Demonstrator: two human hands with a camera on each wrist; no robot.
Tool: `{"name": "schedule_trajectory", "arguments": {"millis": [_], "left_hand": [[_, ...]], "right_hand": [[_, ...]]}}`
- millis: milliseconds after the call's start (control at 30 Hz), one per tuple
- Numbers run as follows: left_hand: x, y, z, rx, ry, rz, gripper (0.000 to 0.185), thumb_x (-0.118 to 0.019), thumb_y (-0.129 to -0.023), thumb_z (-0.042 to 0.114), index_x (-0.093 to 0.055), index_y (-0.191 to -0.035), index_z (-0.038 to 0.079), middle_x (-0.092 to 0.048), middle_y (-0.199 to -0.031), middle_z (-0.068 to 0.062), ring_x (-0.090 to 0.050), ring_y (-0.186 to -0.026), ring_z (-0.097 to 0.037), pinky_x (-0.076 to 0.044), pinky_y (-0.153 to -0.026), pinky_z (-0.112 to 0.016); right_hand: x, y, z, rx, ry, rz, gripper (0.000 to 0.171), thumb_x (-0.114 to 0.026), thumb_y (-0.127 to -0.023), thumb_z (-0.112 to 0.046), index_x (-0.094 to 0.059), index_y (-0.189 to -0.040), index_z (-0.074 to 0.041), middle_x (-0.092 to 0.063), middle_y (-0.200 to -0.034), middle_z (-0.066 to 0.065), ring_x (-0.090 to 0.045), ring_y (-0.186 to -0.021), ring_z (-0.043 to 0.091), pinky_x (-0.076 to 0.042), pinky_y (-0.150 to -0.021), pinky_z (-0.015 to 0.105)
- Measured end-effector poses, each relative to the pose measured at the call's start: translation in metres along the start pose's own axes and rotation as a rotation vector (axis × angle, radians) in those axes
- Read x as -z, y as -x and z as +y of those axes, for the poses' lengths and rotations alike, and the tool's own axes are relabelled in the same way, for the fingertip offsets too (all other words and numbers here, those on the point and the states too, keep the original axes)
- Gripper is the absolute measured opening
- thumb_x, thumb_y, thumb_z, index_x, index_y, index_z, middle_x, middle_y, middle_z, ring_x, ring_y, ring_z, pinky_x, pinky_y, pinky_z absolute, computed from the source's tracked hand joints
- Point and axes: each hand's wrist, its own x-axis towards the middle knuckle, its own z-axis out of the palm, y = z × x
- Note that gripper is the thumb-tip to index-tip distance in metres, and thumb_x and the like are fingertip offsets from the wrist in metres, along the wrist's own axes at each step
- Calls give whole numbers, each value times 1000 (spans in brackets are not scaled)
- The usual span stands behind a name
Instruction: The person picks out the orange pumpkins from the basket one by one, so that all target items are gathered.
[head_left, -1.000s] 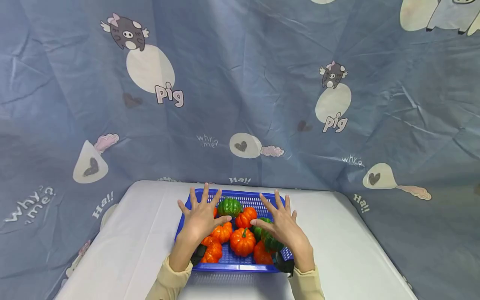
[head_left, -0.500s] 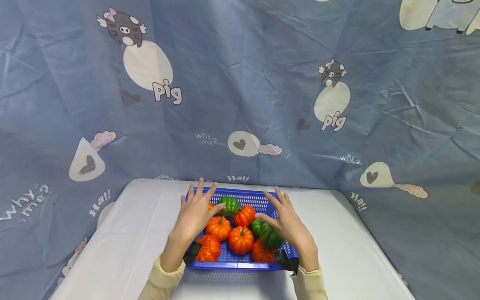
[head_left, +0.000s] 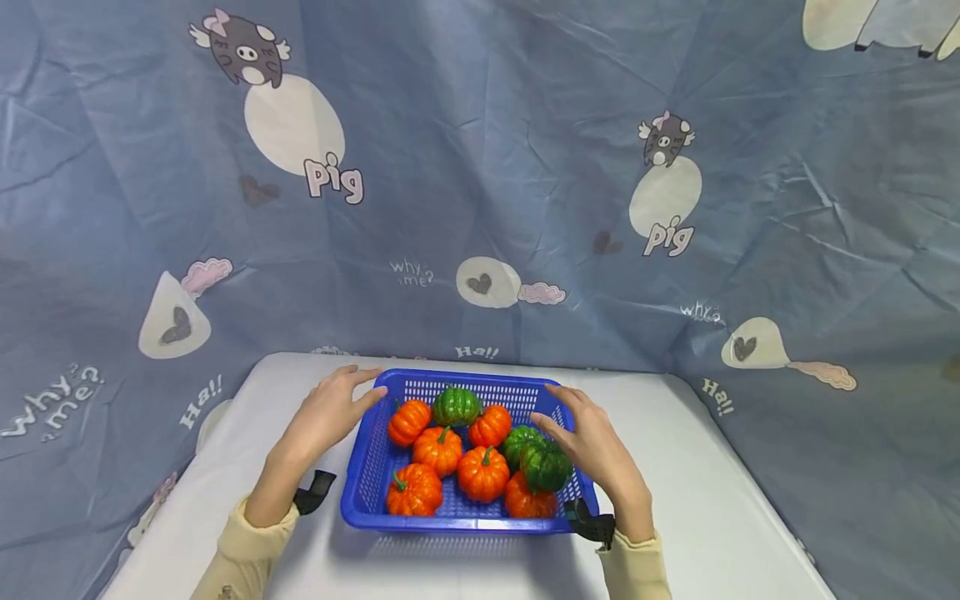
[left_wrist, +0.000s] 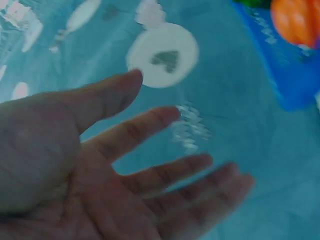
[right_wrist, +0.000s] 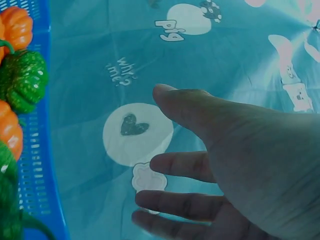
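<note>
My left hand [head_left: 324, 417] has moved outward beside the blue basket [head_left: 480, 524], my right hand [head_left: 597, 442] at its right side, both wide, pumpkins [head_left: 483, 475] inside

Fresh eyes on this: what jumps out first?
Probably the bright orange pumpkins and green pumpkins in the blue basket, low centre on the white table. Next, the left hand and right hand, holding nothing at the basket's two sides. Behind, a blue cloth printed with pigs fills the upper view.
</note>
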Motion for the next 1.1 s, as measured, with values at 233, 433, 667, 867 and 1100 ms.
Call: {"name": "schedule_trajectory", "arguments": {"millis": [233,433,667,867,1100], "left_hand": [[-6,-13,-42,55,143,-139,44,-56,-98,25,-55,-133,-1,-53,-132,-32,-61,-108,-46,-55,-85,-56],[-23,-14,-55,212,342,-288,57,-59,-96,19,-40,-137,-16,-54,-122,-39,-69,-90,-37,-62,-67,-40],[-31,-18,-61,278,415,-299,54,-59,-96,16,-42,-132,-20,-68,-94,-24,-70,-71,-20,-61,-59,-34],[-36,-17,-65,284,442,-300,53,-61,-94,12,-42,-132,-20,-69,-88,-19,-69,-65,-17,-61,-58,-34],[-40,-18,-65,272,455,-287,52,-61,-94,12,-44,-132,-18,-67,-83,-16,-67,-59,-16,-60,-55,-33]], "right_hand": [[2,5,9,-12,2,-27,62,-62,-90,-51,-54,-137,-12,-58,-134,13,-57,-121,34,-45,-105,51],[-2,14,15,-39,-54,-82,61,-67,-88,-44,-56,-133,-5,-61,-131,13,-63,-112,34,-52,-98,47],[-2,20,19,-38,-67,-185,49,-71,-86,-39,-64,-120,-4,-67,-118,12,-68,-102,27,-57,-88,40],[2,24,22,-5,-22,-281,37,-72,-85,-37,-69,-104,-5,-71,-97,6,-68,-88,18,-59,-76,31],[9,34,26,9,19,-323,31,-74,-83,-37,-71,-93,-8,-68,-83,-3,-62,-74,7,-54,-64,20]]}}
